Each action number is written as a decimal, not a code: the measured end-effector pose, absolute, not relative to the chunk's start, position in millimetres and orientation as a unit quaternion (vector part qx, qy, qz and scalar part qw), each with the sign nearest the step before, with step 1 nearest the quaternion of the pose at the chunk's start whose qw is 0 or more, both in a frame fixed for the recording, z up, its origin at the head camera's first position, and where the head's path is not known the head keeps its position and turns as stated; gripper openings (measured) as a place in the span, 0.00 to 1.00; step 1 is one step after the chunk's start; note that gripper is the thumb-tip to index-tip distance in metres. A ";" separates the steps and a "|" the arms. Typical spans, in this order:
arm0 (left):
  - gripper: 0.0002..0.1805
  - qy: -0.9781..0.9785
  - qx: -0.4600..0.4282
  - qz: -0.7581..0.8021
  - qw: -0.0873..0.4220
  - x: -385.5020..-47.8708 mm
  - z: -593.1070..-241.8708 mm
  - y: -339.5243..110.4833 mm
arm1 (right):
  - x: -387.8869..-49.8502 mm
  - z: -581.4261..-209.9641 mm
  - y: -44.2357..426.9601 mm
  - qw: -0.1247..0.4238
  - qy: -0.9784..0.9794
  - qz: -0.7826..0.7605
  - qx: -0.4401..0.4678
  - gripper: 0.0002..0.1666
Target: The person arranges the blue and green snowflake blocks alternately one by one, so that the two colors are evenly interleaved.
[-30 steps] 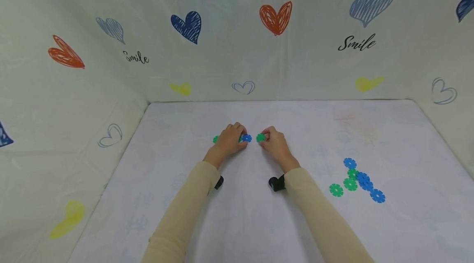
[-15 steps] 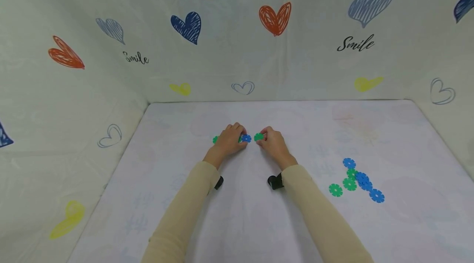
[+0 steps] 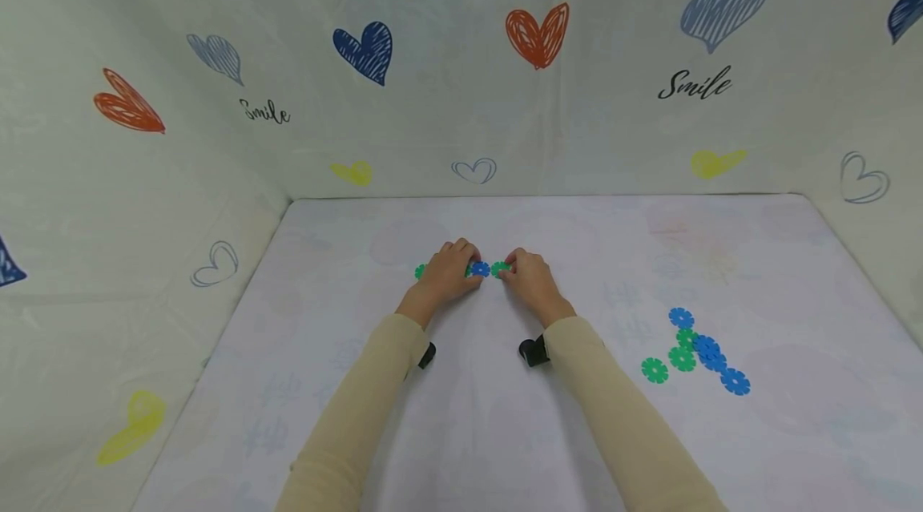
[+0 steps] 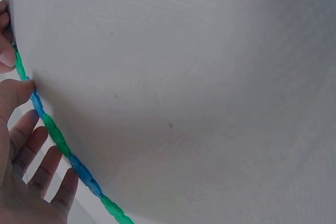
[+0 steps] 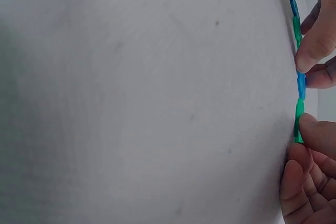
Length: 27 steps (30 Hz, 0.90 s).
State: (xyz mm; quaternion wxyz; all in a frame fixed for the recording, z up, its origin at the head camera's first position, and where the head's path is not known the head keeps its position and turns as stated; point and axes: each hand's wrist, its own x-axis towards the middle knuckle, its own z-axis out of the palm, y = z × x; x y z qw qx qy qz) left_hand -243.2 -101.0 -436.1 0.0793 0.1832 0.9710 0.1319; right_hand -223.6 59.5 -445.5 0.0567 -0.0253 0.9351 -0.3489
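A row of green and blue notched plastic discs, flower-like linking pieces, lies across the table's far middle. My left hand (image 3: 447, 272) covers much of it and pinches the blue notched disc (image 3: 481, 269) at the right end. A green disc (image 3: 421, 272) sticks out to the left of that hand. Between thumb and fingertips, my right hand (image 3: 535, 281) pinches a green notched disc (image 3: 497, 269), its edge right beside the blue one. In the left wrist view the row (image 4: 56, 135) alternates green and blue. Whether the two facing edges interlock, I cannot tell.
To the right on the white table (image 3: 461, 432) lies a loose group of notched discs, with blue discs (image 3: 709, 352) partly overlapping and green discs (image 3: 682, 358) beside them. A pale curtain (image 3: 433, 119) printed with hearts stands behind the table and at its sides.
My right hand has moved left with its green disc, closing the gap to the blue disc. My left hand and the loose discs have stayed in place.
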 end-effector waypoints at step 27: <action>0.17 0.972 0.181 0.122 0.084 -242.2 -434.5 -100.1 | -225.3 -440.4 59.3 0.115 0.926 -0.358 -0.020 0.19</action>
